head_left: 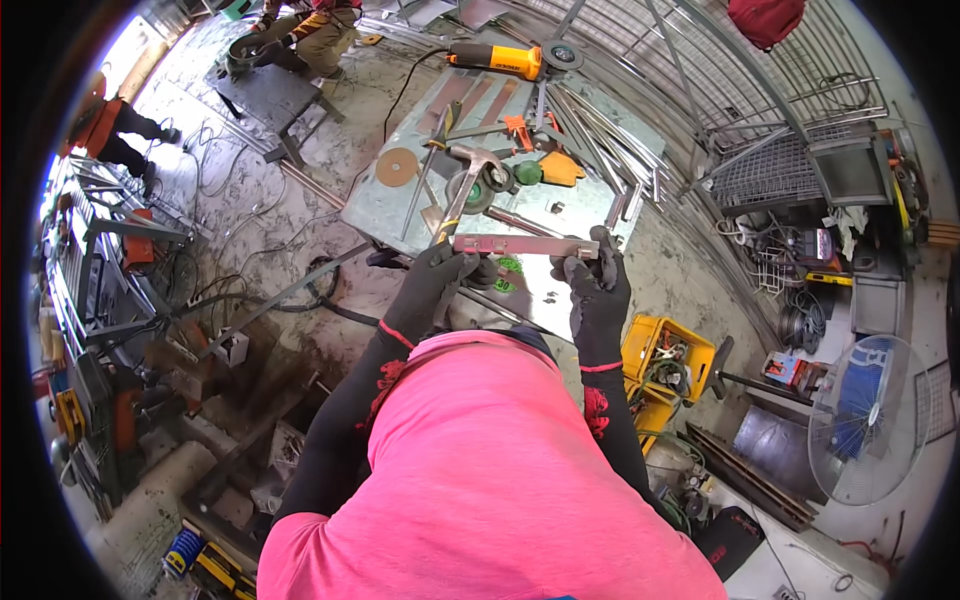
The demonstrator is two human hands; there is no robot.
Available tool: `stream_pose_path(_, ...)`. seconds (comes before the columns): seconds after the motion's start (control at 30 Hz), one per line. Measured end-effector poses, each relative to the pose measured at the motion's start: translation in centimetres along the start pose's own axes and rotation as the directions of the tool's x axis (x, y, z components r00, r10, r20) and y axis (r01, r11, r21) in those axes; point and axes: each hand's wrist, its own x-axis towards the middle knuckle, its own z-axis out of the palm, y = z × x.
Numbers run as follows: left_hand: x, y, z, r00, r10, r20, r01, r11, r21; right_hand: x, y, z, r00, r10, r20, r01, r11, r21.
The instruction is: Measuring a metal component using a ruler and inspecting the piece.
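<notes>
A short flat reddish metal bar [530, 246] with small raised metal pieces on it spans both my hands, level above the table's near edge. My gloved left hand [438, 278] is closed round its left end. At the other end, the fingers of my gloved right hand [598, 290] grip the bar. Just beyond my left hand lies a claw hammer [470, 185], its handle partly hidden behind that hand. A metal tube [517, 221] lies behind the bar. Farther back are a round green-centred disc tool [466, 190] and a yellow-orange tool part [561, 169].
On the metal-topped table [375, 215] lie a brown cutting disc [397, 167], a yellow angle grinder [497, 60] and several steel rods [600, 130]. Yellow bins [665, 350] stand right of me, near a fan [868, 420]. Two people [325, 40] are at the far left. Cables cross the floor.
</notes>
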Motion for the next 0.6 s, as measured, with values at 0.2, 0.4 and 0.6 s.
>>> stream_pose_path(0.2, 0.3, -0.6, 0.0, 0.999, 0.035, -0.004, -0.036, 0.994, -0.104, 0.0, 0.0, -0.1, 1.0, -0.007, 0.007, 0.007, 1.0, -0.01)
stream_pose_path(0.4, 0.6, -1.4, -0.8, 0.999, 0.043, -0.022, -0.045, 0.991, -0.123, 0.0, 0.1, 0.0, 1.0, 0.01, 0.001, -0.01, 1.0, -0.01)
stream_pose_path(0.6, 0.0, -0.4, -0.3, 0.999, 0.039, -0.001, -0.039, 0.996, -0.084, 0.0, 1.0, -0.9, 0.999, 0.032, -0.001, -0.032, 0.999, 0.02)
